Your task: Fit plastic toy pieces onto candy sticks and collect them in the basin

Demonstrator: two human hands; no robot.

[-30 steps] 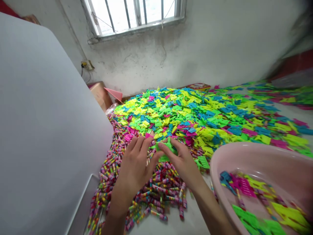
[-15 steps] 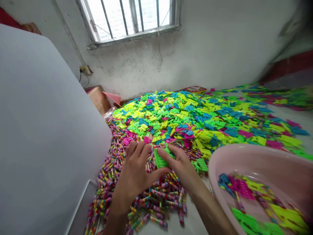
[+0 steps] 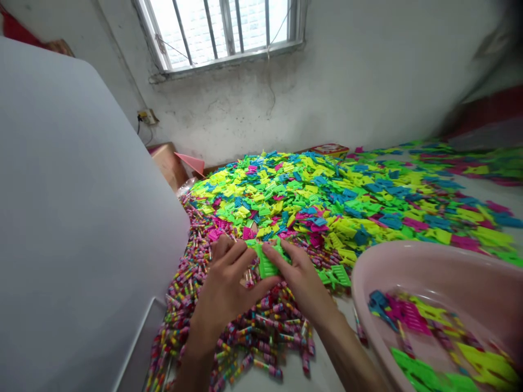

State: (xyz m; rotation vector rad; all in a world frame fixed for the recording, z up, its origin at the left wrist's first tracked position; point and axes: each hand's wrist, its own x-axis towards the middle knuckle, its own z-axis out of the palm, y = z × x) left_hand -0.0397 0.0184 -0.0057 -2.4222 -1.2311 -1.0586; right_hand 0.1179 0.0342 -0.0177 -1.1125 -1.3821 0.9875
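My right hand (image 3: 304, 277) grips a bright green ribbed plastic piece (image 3: 267, 267) between its thumb and fingers, above a heap of small multicoloured striped sticks (image 3: 261, 332). From the other side, my left hand (image 3: 229, 283) reaches the same piece, its thumb along the lower edge and its curled fingers by the upper left. Those left fingertips are partly hidden. Just right of my right hand lies another green plastic piece (image 3: 337, 276). Behind both hands rises a large pile of flat plastic pieces (image 3: 286, 190) in green, yellow, blue and pink.
A pink basin (image 3: 408, 250) at the right holds several plastic pieces and striped sticks. A smooth pale panel (image 3: 81, 207) stands close on the left. Beyond the pile are a cardboard box (image 3: 169, 163), a wall and a barred window (image 3: 229, 30).
The green piece has turned slightly between my hands, and more green shows beside my left fingers. The view has shifted a little; the hands stay in nearly the same place.
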